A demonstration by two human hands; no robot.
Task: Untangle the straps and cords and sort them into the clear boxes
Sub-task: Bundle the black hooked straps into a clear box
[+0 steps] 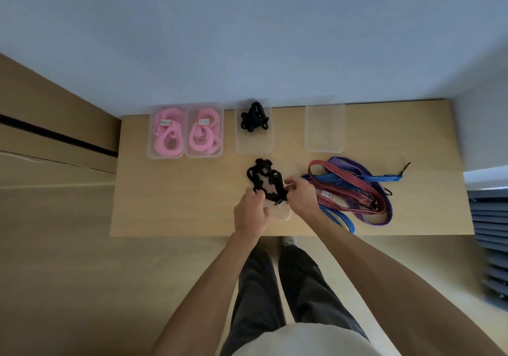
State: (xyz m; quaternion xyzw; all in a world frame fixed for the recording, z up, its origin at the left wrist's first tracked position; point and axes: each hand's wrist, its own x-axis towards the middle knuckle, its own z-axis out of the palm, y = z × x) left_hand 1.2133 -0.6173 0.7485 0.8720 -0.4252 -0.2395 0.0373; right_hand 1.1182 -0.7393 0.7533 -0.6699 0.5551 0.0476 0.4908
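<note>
Both arms are bare from the forearms to the left hand [250, 212] and the right hand [301, 194]; no sleeve, watch or ring shows. A pale, off-white top [299, 339] fills the bottom edge of the view. Below it hang dark grey, loose trousers [275, 287], creased along the legs. One light-coloured shoe [288, 240] shows at the desk's near edge.

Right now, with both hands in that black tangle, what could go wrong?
The black cord bundle looks knotted; tugging from both the left hand and the right hand might tighten it. A small clear box lies half hidden beneath the hands near the table edge and could get nudged off. The hooked striped cords nearby might snag.
</note>
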